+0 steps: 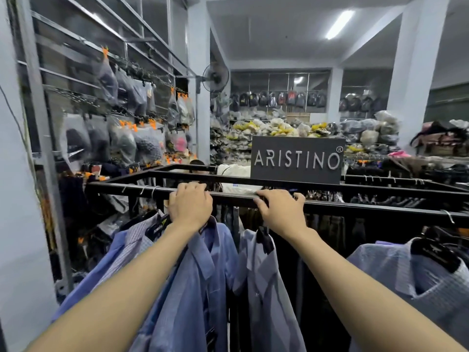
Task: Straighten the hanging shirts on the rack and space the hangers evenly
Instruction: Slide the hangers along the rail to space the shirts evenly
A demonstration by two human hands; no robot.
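Here, left hand [189, 204] and right hand [279, 212] each have their grip curled over the black rail [368, 208]; blue shirts [200, 270] hang below; a sign [297, 160] stands beyond.

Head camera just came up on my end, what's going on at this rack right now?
A person is tidying shirts on a black clothes rail in a clothing shop. Both hands are up at the rail: the left hand curls over it above a bunched group of blue shirts, and the right hand rests on it above a paler shirt. Another light blue shirt hangs well off to the right, so the spacing looks uneven.
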